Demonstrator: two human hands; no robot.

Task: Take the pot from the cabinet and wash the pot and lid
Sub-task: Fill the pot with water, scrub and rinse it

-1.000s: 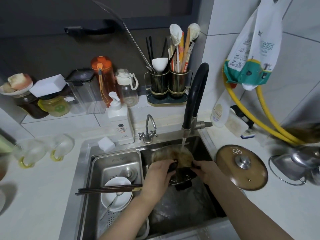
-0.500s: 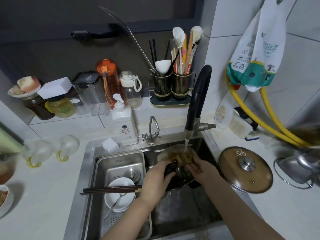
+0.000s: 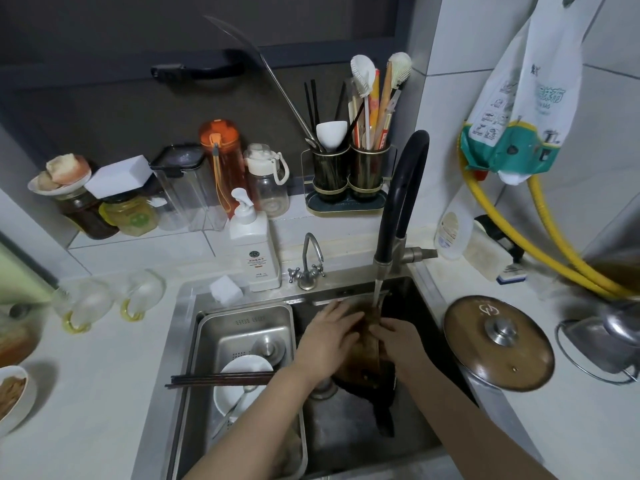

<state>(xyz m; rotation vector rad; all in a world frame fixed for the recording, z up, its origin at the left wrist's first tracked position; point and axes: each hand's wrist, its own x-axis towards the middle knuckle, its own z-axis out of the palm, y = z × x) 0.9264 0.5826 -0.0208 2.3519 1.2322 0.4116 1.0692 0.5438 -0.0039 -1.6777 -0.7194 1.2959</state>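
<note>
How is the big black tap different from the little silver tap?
The black tap is tall, dark and has water running onto the pot. The silver tap is short, shiny, has two small knobs and looks dry. Both curve over and stand at the back of the sink.

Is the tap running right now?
On. A thin stream of water falls from the black tap onto the pot, which the left hand and right hand hold tipped in the sink.

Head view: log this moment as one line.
phase: washing | pot: tilted in sink, under running tap | left hand: on pot | right hand: on pot | lid: on counter
</note>
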